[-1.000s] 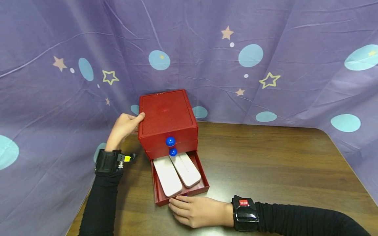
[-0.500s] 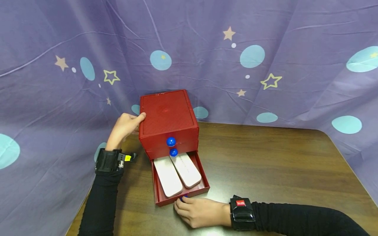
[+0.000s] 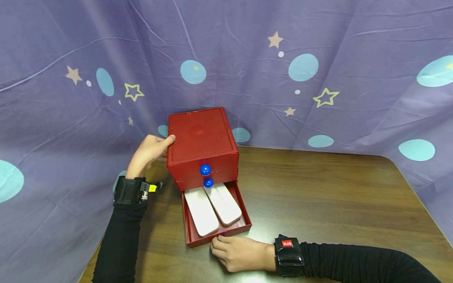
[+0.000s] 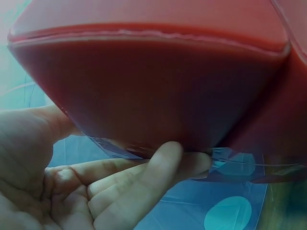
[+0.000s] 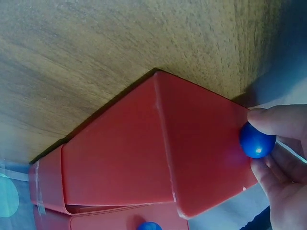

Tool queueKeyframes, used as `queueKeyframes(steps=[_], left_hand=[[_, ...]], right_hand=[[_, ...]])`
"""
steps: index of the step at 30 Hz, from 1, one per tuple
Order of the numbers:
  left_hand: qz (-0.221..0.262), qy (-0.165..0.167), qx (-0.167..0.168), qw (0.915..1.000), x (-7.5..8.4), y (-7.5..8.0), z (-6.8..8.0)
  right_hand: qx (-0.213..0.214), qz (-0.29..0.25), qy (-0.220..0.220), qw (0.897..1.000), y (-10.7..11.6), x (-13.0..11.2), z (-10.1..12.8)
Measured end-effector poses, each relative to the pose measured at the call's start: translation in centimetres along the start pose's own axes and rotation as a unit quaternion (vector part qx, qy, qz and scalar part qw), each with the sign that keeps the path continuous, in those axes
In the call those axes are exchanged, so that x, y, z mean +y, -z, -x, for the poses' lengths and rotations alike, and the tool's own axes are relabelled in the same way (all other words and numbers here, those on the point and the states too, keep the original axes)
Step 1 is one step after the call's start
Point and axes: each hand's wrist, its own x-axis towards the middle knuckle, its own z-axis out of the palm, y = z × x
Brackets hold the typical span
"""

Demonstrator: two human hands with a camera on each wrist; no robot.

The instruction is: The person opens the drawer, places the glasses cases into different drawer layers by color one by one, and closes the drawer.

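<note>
While the left hand (image 3: pixel 148 151) keeps gripping the red three-drawer plastic box (image 3: pixel 199 143) on the wooden table (image 3: pixel 318 196), the right hand (image 3: pixel 237 253) has closed in; it now pinches the blue round knob (image 5: pixel 257 140) of the open bottom drawer (image 3: pixel 216 228).

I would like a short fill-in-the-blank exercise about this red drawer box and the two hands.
1. The open bottom drawer holds ____ white flat cases side by side.
2. The right hand pinches the ____ knob on the front of the open drawer.
3. The left hand holds the red box at its ____ side.
4. The box stands on a ____ table.

Missing words: two; blue; left; wooden
</note>
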Motion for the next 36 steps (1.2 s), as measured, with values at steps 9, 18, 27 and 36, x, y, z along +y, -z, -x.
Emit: queueKeyframes(steps=[9, 18, 27, 36], left_hand=[[0.01, 0.005, -0.01, 0.9999, 0.1, 0.0, -0.1], [0.001, 0.0, -0.013, 0.9999, 0.4, 0.0, 0.0], [-0.001, 0.003, -0.012, 0.9999, 0.4, 0.0, -0.1], [0.0, 0.006, -0.006, 1.0, 0.4, 0.0, -0.2]], right_hand=[[-0.001, 0.004, -0.001, 1.0, -0.1, 0.0, -0.1], [-0.002, 0.008, 0.0, 1.0, 0.2, 0.4, -0.1], [0.006, 0.007, -0.008, 1.0, 0.3, 1.0, -0.3], [-0.005, 0.009, -0.018, 1.0, -0.2, 2.1, -0.6]])
